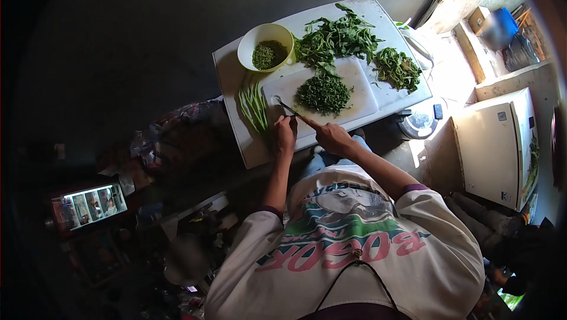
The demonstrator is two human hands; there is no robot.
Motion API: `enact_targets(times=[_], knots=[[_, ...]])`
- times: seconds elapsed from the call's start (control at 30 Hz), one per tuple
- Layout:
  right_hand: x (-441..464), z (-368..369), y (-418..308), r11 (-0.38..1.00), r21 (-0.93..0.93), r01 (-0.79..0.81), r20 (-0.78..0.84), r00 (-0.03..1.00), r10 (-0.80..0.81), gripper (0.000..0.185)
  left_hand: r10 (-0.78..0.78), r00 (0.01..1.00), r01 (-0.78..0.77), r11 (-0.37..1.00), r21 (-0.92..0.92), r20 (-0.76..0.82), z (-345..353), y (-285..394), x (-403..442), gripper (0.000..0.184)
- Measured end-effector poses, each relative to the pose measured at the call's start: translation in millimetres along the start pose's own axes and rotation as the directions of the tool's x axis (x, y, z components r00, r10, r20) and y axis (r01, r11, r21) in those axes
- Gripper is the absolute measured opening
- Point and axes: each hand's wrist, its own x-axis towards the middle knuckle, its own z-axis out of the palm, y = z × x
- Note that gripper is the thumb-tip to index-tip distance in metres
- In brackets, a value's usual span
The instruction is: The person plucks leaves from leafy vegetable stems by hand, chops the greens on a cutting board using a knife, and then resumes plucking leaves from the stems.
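The knife (292, 110) is over the left part of the board (364, 100), just beside the heap of chopped greens (322, 94). Its long axis runs diagonally: the tip points away from the person and to the left, toward the board's left edge, and the handle comes back to the right hand (334, 137). The right grip is closed round that handle, with the fingers stretched forward along it. I cannot tell whether the blade touches the board.

The left hand (286, 132) is at the near left of the board, its fingertips drawn in close to the blade. I cannot tell whether the left grip pinches anything or only rests there.

The board lies flat on the desk (230, 80), its length running from left to right with the right end farther from the person. Left of it, the stalks (253, 108) lie side by side, their long axis roughly along the desk's left edge. Beyond the board stands the bowl (245, 52), upright, with minced greens (270, 54) in it. Right of the bowl spread the leaves (342, 39), and a smaller clump (397, 69) lies off the board's far right corner.
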Motion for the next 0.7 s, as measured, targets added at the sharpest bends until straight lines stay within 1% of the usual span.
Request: enact_targets(times=[0.07, 0.13, 0.17, 0.2, 0.23, 0.27, 0.33, 0.37, 0.4, 0.43, 0.5, 0.57, 0.63, 0.7], knots=[[-15, -1, 1, 1.000, -0.023, 0.002, 0.006, 1.000, -0.002, 0.080, -0.007, 1.000, 0.007, 1.000, -0.003, -0.006, 1, 1, 0, 0.011], [-27, -1, 1, 0.996, -0.087, -0.024, 0.029, 0.999, 0.027, 0.079, -0.020, 1.000, 0.020, 1.000, -0.001, -0.019, 5, -6, -2, 0.010], [-29, 9, 8, 0.996, -0.088, -0.020, 0.033, 0.999, 0.023, 0.079, -0.009, 0.998, 0.008, 1.000, -0.013, -0.058, 10, -10, -2, 0.014], [-28, 25, 18, 0.997, -0.082, 0.009, -0.025, 1.000, -0.011, 0.079, 0.004, 0.995, -0.007, 1.000, -0.026, -0.097, 14, -14, -2, 0.018], [-26, 29, 20, 0.996, -0.079, 0.036, -0.085, 0.996, -0.043, 0.079, 0.005, 0.995, -0.008, 1.000, -0.028, -0.098, 12, -11, -1, 0.018], [-23, 32, 22, 0.996, -0.079, 0.032, -0.085, 0.996, -0.039, 0.079, 0.012, 0.997, -0.013, 1.000, -0.007, -0.080, 9, -8, -2, 0.020], [-8, 27, 15, 1.000, -0.007, -0.002, -0.040, 0.999, 0.002, 0.078, 0.024, 0.998, -0.024, 1.000, 0.010, -0.060, 10, -9, -6, 0.022], [-1, 22, 11, 1.000, -0.006, -0.006, -0.045, 0.999, 0.006, 0.078, 0.062, 0.996, -0.059, 0.997, 0.058, -0.062, 11, -12, -6, 0.021], [7, 18, 7, 0.999, 0.002, -0.048, 0.011, 0.999, 0.048, 0.080, 0.100, 0.993, -0.093, 0.990, 0.108, -0.066, 9, -11, -4, 0.021], [13, 14, 4, 0.996, 0.008, -0.086, 0.070, 0.994, 0.086, 0.081, 0.103, 0.992, -0.095, 0.989, 0.111, -0.069, 7, -10, -2, 0.021], [11, 4, -1, 0.996, 0.030, -0.080, 0.093, 0.993, 0.077, 0.080, -0.006, 1.000, 0.006, 1.000, -0.015, -0.011, 4, -11, -5, 0.022], [3, -4, 0, 0.996, 0.044, -0.080, 0.114, 0.991, 0.074, 0.080, -0.022, 1.000, 0.021, 0.999, -0.030, -0.019, 4, -13, -3, 0.021], [-11, -7, 0, 0.995, -0.045, -0.095, 0.137, 0.985, 0.100, 0.082, -0.035, 0.999, 0.034, 0.998, -0.048, -0.024, 7, -15, -2, 0.020], [-26, -8, -5, 0.993, -0.071, -0.093, 0.123, 0.987, 0.102, 0.084, 0.005, 0.998, -0.007, 0.999, -0.040, -0.055, 9, -17, -4, 0.021]])
